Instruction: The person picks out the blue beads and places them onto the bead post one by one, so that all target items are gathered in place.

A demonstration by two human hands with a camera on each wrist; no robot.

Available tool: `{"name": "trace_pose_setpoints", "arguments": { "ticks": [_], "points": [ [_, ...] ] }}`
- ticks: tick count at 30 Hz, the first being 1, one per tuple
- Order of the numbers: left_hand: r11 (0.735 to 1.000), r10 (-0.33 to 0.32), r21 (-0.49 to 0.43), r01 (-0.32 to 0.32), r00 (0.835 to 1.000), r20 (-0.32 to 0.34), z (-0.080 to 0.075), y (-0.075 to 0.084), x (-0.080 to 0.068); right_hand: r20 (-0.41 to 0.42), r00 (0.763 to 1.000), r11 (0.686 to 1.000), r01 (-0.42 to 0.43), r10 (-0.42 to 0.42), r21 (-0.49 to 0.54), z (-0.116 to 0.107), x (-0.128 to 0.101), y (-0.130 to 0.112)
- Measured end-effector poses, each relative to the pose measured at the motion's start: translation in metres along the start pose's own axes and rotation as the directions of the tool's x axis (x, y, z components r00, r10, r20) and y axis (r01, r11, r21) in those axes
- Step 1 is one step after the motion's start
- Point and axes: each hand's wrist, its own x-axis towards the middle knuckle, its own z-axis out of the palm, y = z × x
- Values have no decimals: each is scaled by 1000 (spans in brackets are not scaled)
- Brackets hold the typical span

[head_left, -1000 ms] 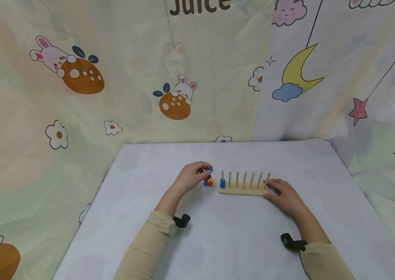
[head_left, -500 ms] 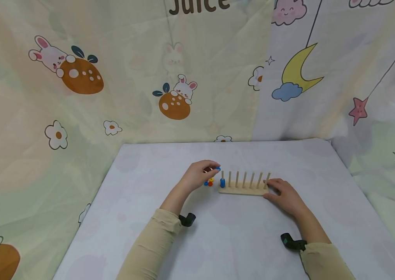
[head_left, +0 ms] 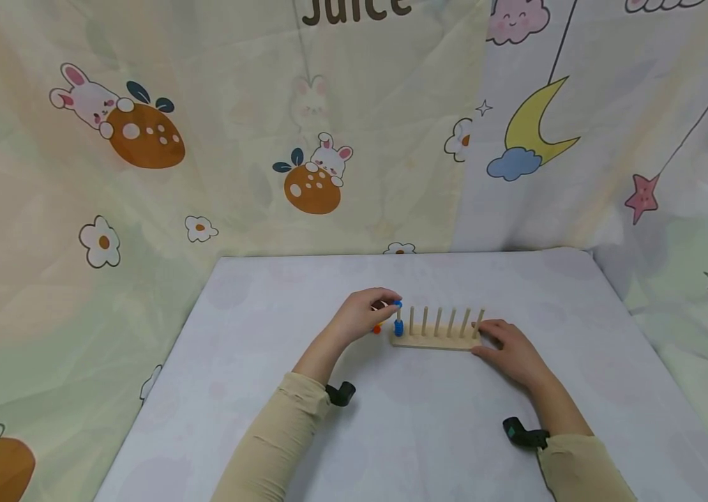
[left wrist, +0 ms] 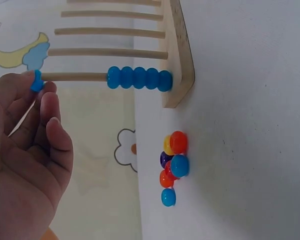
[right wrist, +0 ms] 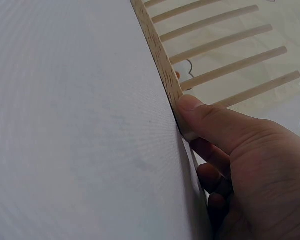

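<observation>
We are pinching a small blue plastic bead (left wrist: 37,80) in our left hand (left wrist: 27,155) at the leftmost peg's tip, stacked blue beads (left wrist: 139,78) at three o'clock; our right hand (right wrist: 240,165) is gripping the pale wooden peg rack (head_left: 435,341).

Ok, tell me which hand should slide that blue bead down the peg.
Left. The left hand already pinches the blue bead at the tip of the first peg, while the right hand grips the wooden base.

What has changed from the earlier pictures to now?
The left hand, pinching a blue bead, moved right from the loose beads to the tip of the leftmost peg. The right hand stayed on the wooden rack.
</observation>
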Motion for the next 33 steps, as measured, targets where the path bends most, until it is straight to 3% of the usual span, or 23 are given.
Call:
{"name": "trace_pose_setpoints", "arguments": {
  "ticks": [23, 33],
  "points": [
    [999, -29, -37, 31, 998, 59, 12, -11, 1, -9, 1000, 1000, 15, -15, -7, 1, 1, 0],
    [1000, -16, -1, 16, 998, 62, 17, -17, -1, -3, 1000, 1000, 3, -3, -10, 1, 1, 1]
  ]
}}
